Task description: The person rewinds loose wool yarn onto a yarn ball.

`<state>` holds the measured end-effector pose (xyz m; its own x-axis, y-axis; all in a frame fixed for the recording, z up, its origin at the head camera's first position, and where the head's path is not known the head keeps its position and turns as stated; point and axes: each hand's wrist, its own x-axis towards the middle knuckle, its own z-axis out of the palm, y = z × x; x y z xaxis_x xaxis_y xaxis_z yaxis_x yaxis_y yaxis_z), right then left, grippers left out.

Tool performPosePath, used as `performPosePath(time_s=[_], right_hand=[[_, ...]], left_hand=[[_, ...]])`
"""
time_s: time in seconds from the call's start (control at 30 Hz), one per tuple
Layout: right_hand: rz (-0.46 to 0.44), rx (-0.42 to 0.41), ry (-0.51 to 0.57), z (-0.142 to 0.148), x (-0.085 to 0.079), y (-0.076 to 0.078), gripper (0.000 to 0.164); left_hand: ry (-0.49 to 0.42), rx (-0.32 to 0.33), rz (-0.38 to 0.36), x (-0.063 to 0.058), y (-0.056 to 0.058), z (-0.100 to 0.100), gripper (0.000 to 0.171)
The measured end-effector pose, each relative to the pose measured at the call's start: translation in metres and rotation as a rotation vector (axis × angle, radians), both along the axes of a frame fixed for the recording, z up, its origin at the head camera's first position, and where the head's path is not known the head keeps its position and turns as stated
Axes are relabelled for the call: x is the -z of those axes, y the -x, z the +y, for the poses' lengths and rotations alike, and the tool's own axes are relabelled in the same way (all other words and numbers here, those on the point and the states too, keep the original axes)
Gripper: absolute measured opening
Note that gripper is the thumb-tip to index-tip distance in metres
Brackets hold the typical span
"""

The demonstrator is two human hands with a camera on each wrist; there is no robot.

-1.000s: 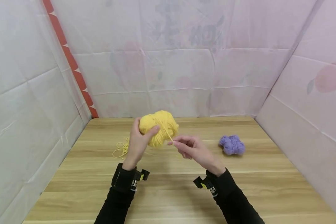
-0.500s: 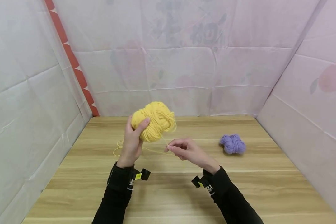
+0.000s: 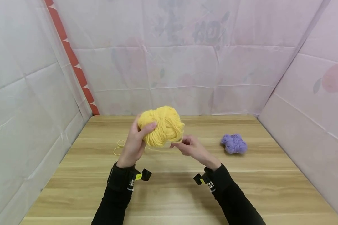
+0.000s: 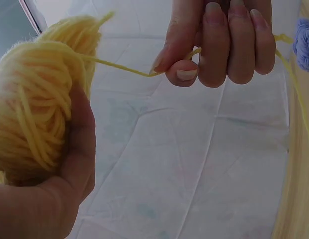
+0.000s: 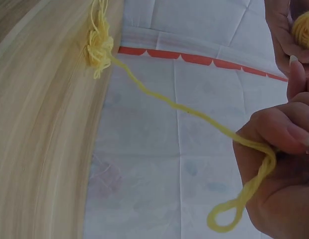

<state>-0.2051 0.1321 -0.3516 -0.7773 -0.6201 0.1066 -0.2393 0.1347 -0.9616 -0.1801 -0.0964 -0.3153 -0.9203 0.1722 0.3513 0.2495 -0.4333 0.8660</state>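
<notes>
A ball of yellow yarn is held up over the table in my left hand, thumb across its near side. My right hand is just right of it and pinches a yellow strand between thumb and forefinger. In the left wrist view that strand runs taut from the ball to the fingertips. On its far side the yarn leaves the right hand with a small twisted loop hanging, as the right wrist view shows. From there it leads to a loose yellow tangle on the table.
A ball of purple yarn lies on the wooden table, to the right. White patterned sheets stand along the back and both sides, with a red scalloped strip at the back left corner.
The yellow ball first rose and shifted left as it turned, then came back down and right towards the right hand. The right hand dipped slightly and came up again, still pinching the strand.
</notes>
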Motion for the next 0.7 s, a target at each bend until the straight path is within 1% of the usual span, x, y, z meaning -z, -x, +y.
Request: performPosePath(time_s=[0.1,0.17,0.3,0.4,0.5,0.53,0.6,0.7], right_hand=[[-0.011,0.021,0.029,0.004,0.000,0.002,0.015],[-0.016,0.053,0.037,0.007,-0.001,0.003,0.015],[-0.014,0.121,0.042,0.014,-0.004,0.004,0.019],[-0.015,0.156,0.063,0.017,-0.006,0.005,0.019],[-0.028,0.169,0.102,0.019,-0.008,0.006,0.020],[-0.039,0.166,0.125,0.019,-0.009,0.006,0.020],[-0.044,0.157,0.159,0.020,-0.011,0.005,0.021],[-0.031,0.145,0.196,0.021,-0.013,0.003,0.022]], left_hand=[[0.078,0.056,-0.001,0.000,0.000,0.000,0.039],[0.155,0.101,-0.009,-0.001,-0.002,-0.001,0.043],[0.357,0.181,-0.026,0.001,-0.004,-0.001,0.049],[0.522,0.220,-0.001,0.002,-0.004,0.002,0.049],[0.638,0.218,0.052,0.003,-0.003,0.005,0.049],[0.669,0.203,0.074,0.004,-0.002,0.006,0.049],[0.727,0.158,0.109,0.005,-0.001,0.007,0.051],[0.821,0.064,0.146,0.007,0.001,0.007,0.052]])
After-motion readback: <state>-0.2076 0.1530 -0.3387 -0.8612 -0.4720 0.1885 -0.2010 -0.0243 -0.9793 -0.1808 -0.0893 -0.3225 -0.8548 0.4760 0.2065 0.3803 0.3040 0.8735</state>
